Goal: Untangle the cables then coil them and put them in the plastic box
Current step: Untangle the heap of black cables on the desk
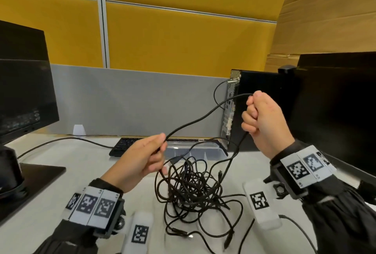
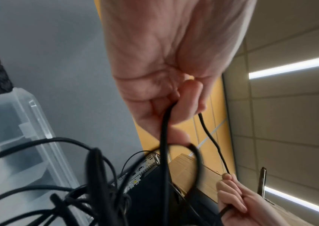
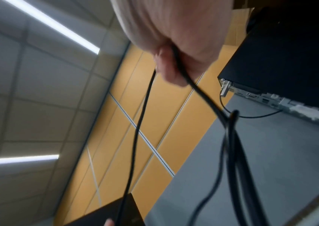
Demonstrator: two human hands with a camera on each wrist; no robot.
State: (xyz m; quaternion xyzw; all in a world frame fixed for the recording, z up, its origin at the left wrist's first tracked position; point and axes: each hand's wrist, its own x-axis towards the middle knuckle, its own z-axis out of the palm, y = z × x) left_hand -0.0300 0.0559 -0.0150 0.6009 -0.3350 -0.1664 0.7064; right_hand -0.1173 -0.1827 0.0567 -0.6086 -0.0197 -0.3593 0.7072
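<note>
Left hand [image 1: 140, 158] pinched black cable [image 1: 203, 116]; right hand [image 1: 264, 119] fisted round same cable, higher, farther right. Span ran near-left to far-right, rising. Tangle [image 1: 193, 188] on desk [image 1: 50, 182], near side of plastic box [image 1: 211, 150].

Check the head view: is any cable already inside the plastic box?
No: the plastic box holds no cable, and the tangled cables lie on the desk in front of it.

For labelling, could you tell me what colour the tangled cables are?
Black, all of the cables; clearest in the head view.
</note>
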